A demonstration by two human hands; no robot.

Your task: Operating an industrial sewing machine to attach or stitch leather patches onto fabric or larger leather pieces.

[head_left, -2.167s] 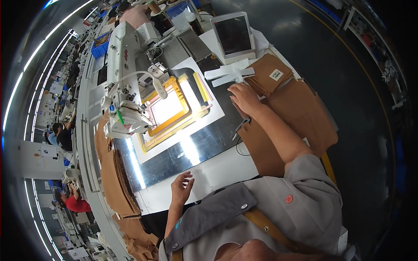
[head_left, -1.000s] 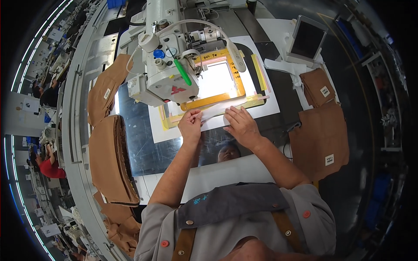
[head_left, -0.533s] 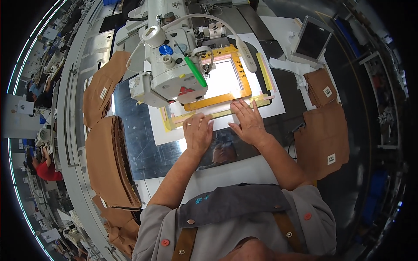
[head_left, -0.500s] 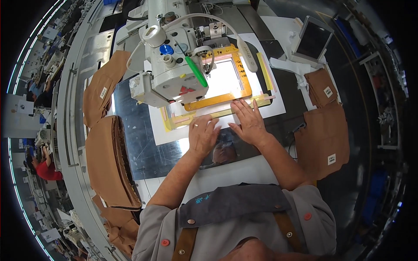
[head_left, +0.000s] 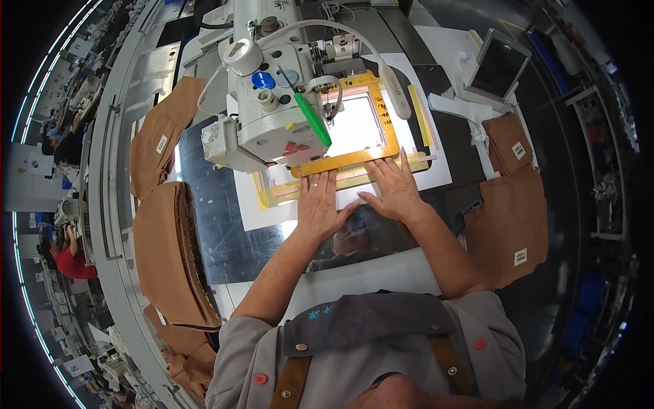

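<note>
My left hand (head_left: 318, 204) lies flat, its fingertips at the near edge of a yellow-orange frame (head_left: 334, 161). Close beside it, my right hand (head_left: 395, 189) rests with fingers spread, also reaching that edge. Both thumbs point toward each other, nearly meeting. Under the frame is a white sheet (head_left: 256, 219) with a template bordered in yellow tape (head_left: 283, 193). A white sewing machine head (head_left: 272, 133) stands over the frame's left part and hides it. On the head sits a green-handled tool (head_left: 313, 120). A bright white area shows inside the frame.
Stacked brown fabric pieces (head_left: 165, 252) lie at the left, with another brown piece (head_left: 159, 133) beyond. More brown fabric (head_left: 505, 228) lies at the right. A screen (head_left: 499, 66) stands at the far right. The shiny metal plate (head_left: 228, 235) spans the near left of the machine.
My left hand has straightened from curled fingers to lying flat at the frame's edge. The right hand has shifted slightly, its fingers spreading wider.
</note>
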